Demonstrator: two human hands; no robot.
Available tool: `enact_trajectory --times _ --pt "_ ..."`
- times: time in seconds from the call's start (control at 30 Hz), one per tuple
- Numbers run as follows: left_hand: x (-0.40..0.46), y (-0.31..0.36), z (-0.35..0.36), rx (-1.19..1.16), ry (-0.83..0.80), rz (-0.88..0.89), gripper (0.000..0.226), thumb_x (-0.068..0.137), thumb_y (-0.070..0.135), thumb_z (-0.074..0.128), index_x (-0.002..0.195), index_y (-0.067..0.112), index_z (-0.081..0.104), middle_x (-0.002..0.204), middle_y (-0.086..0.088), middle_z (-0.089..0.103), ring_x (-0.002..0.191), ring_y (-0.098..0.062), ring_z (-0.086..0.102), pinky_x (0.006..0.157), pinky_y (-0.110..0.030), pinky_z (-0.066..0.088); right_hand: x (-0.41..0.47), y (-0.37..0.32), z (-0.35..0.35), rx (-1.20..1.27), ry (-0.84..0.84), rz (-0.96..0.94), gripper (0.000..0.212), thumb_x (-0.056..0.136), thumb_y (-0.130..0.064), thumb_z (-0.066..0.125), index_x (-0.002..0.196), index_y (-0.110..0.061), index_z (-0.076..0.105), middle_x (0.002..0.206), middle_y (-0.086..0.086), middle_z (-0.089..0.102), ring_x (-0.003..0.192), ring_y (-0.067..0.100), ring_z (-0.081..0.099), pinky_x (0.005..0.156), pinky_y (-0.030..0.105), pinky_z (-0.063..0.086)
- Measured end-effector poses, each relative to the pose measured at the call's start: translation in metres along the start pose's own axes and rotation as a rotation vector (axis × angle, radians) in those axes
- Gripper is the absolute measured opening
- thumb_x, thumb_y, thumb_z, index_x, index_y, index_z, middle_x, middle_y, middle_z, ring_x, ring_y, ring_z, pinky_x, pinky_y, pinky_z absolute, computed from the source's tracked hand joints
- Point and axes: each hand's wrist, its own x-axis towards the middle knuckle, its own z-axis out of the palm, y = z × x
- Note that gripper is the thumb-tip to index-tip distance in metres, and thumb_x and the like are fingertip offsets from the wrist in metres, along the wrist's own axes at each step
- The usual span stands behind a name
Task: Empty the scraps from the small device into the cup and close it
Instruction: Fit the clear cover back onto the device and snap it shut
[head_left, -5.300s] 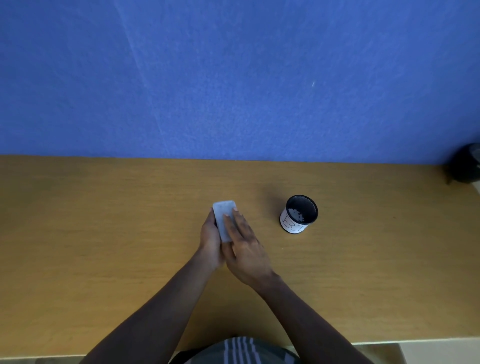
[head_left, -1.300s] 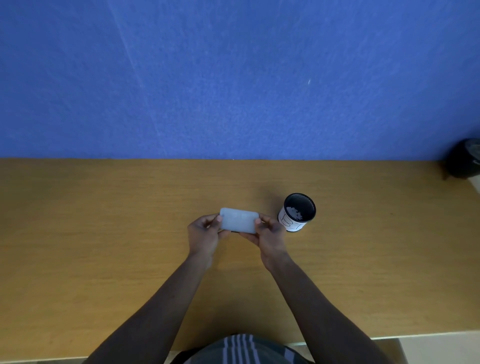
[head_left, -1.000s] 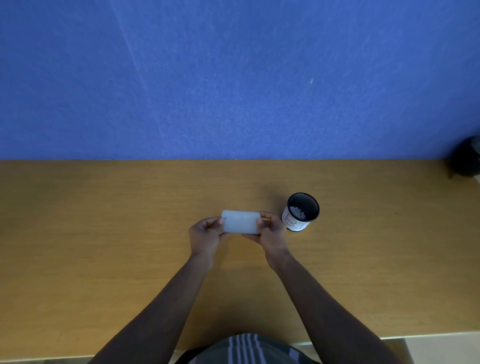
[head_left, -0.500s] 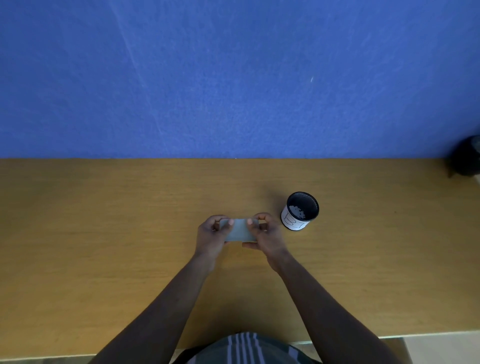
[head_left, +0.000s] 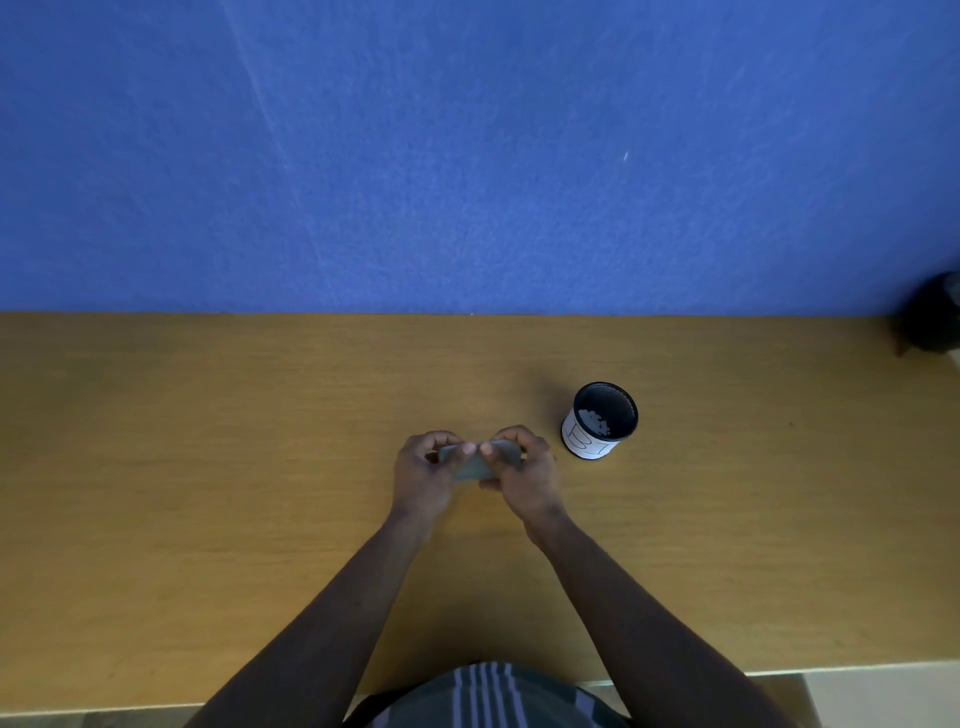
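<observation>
The small grey device (head_left: 475, 467) is a flat rounded slab, held above the wooden table (head_left: 208, 467) between both hands. My left hand (head_left: 423, 480) grips its left end and my right hand (head_left: 527, 475) its right end, with both thumbs pressed together on its top face. Fingers hide most of the device, so I cannot tell whether it is open or closed. The cup (head_left: 600, 421), black inside with a white label, stands upright just right of my right hand, apart from it. Pale scraps lie inside the cup.
A blue wall rises along the table's far edge. A dark round object (head_left: 935, 317) sits at the far right corner of the table. The table's near edge runs just in front of my striped shirt.
The device has tilted from showing its broad pale face to lying flatter and darker. My thumbs have moved inward and now meet over its middle. The cup has not moved.
</observation>
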Motion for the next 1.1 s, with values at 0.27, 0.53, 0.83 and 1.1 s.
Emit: enact_trajectory --times 0.27,0.53,0.83,1.1 --pt "0.005 0.006 -0.008 -0.149 0.006 -0.139 0.016 0.087 0.02 0.072 0.098 0.009 0.074 0.113 -0.017 0.068 0.104 -0.031 0.063 0.086 -0.048 0.052 0.005 0.001 -0.008 0.162 -0.075 0.026 0.012 0.097 -0.018 0.056 0.093 -0.013 0.066 0.103 0.007 0.054 0.098 0.027 0.059 0.061 0.04 0.063" --pt "0.005 0.005 -0.016 -0.295 0.006 -0.171 0.018 0.091 0.007 0.065 0.107 0.009 0.072 0.102 -0.001 0.071 0.092 -0.011 0.066 0.064 -0.021 0.058 0.005 0.002 -0.015 0.329 -0.099 0.165 0.019 0.101 -0.01 0.047 0.111 0.002 0.06 0.117 0.02 0.047 0.105 0.037 0.057 0.066 0.04 0.063" --pt "0.0 -0.001 -0.021 -0.193 -0.063 -0.06 0.034 0.088 -0.005 0.064 0.122 -0.002 0.064 0.115 -0.011 0.069 0.101 -0.011 0.066 0.078 -0.025 0.059 0.001 0.005 -0.026 0.37 -0.185 0.209 0.06 0.08 0.019 0.064 0.133 -0.006 0.05 0.127 0.026 0.048 0.115 0.039 0.057 0.088 0.045 0.058" --pt "-0.004 -0.007 -0.021 -0.116 -0.064 0.0 0.036 0.084 -0.009 0.067 0.117 0.007 0.067 0.11 -0.008 0.072 0.103 -0.017 0.068 0.085 -0.034 0.058 0.003 0.012 -0.023 0.379 -0.125 0.188 0.053 0.079 0.02 0.064 0.12 -0.012 0.058 0.12 0.025 0.052 0.111 0.036 0.059 0.078 0.037 0.061"
